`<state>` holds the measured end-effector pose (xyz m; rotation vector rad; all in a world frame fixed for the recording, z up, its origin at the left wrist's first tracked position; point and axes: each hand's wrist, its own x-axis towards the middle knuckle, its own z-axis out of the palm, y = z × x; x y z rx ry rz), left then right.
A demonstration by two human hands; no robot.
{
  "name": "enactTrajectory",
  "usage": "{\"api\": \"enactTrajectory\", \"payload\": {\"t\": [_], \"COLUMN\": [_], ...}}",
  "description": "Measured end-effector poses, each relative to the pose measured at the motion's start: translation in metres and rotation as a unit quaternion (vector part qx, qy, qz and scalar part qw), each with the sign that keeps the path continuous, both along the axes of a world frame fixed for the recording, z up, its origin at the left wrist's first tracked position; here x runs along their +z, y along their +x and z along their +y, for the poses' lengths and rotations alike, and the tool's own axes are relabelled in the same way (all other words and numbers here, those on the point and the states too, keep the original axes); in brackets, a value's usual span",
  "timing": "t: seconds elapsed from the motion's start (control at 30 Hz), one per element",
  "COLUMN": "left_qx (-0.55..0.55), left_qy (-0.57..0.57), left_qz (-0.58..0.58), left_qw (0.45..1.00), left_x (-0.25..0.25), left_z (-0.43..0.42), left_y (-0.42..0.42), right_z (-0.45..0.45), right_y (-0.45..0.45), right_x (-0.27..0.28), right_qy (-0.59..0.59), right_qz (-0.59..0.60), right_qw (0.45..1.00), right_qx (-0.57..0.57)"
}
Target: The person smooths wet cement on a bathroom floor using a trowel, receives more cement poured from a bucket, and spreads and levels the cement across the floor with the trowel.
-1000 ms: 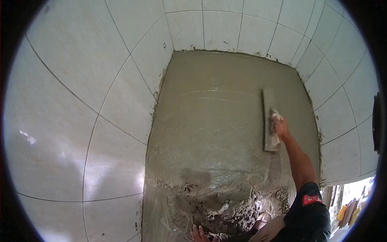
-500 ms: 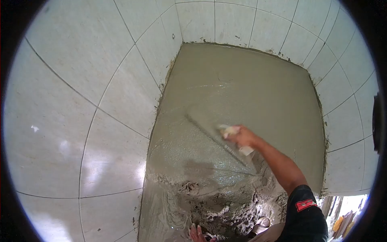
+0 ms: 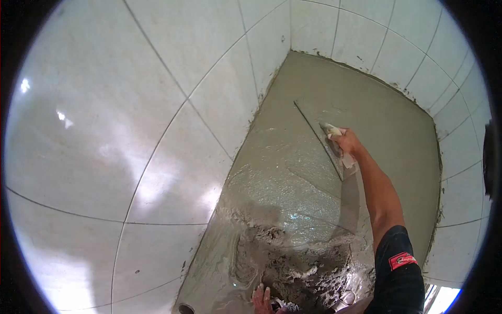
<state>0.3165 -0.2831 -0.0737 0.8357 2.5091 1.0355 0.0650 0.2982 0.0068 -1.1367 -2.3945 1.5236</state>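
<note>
My right hand (image 3: 343,141) is closed around the pale handle of a long plastering trowel (image 3: 323,142). Its blade lies on the wet grey mortar (image 3: 392,141) that covers the floor, the long edge running diagonally toward the left wall. Low in the view, my left hand (image 3: 261,299) rests by the rough mortar with its fingers stretched out; the wrist is cut off by the frame. Lumpy, unsmoothed mortar (image 3: 308,272) lies between my two hands, while the far part of the surface is smooth.
A tiled wall (image 3: 172,157) rises on the left, and more tiled wall (image 3: 366,31) closes the back and right. A dark round hole (image 3: 185,309) shows at the bottom left of the floor. Bright light enters at the lower right.
My right hand has pushed the trowel farther away, toward the back corner. The view has turned left, shifting the floor rightward. My left hand stays low by the mortar.
</note>
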Motion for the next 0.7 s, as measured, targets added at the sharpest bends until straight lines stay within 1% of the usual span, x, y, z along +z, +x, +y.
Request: {"api": "enactTrajectory", "payload": {"t": [0.1, 0.17, 0.23, 0.3, 0.37, 0.4, 0.47, 0.5, 0.57, 0.6, 0.67, 0.7], "left_qx": [0.000, -0.006, -0.016, -0.025, -0.035, -0.040, -0.053, -0.058, -0.064, -0.067, -0.069, -0.073], "left_qy": [-0.006, -0.005, 0.000, 0.004, 0.004, 0.005, 0.007, 0.009, 0.014, 0.019, 0.028, 0.035], "left_qz": [-0.002, -0.004, -0.004, 0.001, 0.002, 0.001, 0.000, 0.001, 0.016, 0.029, 0.040, 0.056], "left_qw": [1.000, 1.000, 1.000, 1.000, 0.999, 0.999, 0.999, 0.998, 0.998, 0.997, 0.996, 0.995], "left_x": [0.002, 0.002, 0.000, -0.003, -0.004, -0.005, -0.008, -0.010, -0.022, -0.023, -0.022, -0.020], "left_z": [-0.005, -0.005, -0.003, -0.001, -0.003, -0.004, -0.005, -0.004, -0.008, -0.007, -0.005, -0.004], "left_y": [0.004, 0.005, 0.004, -0.001, -0.003, -0.002, -0.004, -0.005, -0.006, -0.006, -0.005, -0.008], "right_z": [-0.001, -0.013, -0.057, -0.089, -0.118, -0.126, -0.140, -0.148, -0.163, -0.166, -0.169, -0.166], "right_y": [-0.015, -0.024, -0.025, -0.018, -0.003, 0.006, 0.023, 0.034, 0.051, 0.054, 0.058, 0.056], "right_x": [-0.009, -0.016, -0.008, 0.001, 0.008, 0.007, 0.004, 0.004, 0.008, 0.011, 0.015, 0.016], "right_qy": [-0.037, -0.064, -0.069, -0.077, -0.172, -0.171, -0.121, -0.119, -0.035, -0.035, 0.108, 0.110], "right_qz": [-0.012, -0.034, -0.031, -0.049, -0.061, -0.062, -0.093, -0.093, -0.038, -0.039, -0.089, -0.087], "right_qw": [0.999, 0.995, 0.997, 0.988, 0.974, 0.974, 0.957, 0.957, 0.932, 0.932, 0.883, 0.884], "right_qx": [0.021, 0.066, 0.004, 0.125, 0.135, 0.134, 0.248, 0.246, 0.358, 0.358, 0.448, 0.447]}}
